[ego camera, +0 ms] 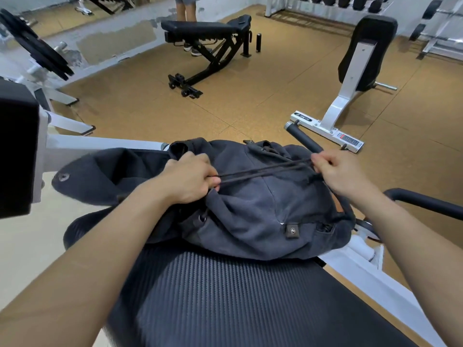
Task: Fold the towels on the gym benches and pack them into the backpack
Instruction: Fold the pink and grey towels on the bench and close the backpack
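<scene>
The backpack [250,216] lies at the bench pad's [225,309] far end, its drawstring [263,172] pinched taut between left hand [188,179] and right hand [345,171]. A lopsided tug could drag it over the edge.

a tan tiled floor [250,101] fills the room. the far white wall [75,43] shows patchy, peeling paint. a dumbbell rack [338,1] stands at the far right.

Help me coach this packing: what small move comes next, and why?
Probably draw the left hand and right hand farther apart, cinching the backpack shut: each pinches the drawstring, stretched across its gathered top, and no towel shows outside.
</scene>
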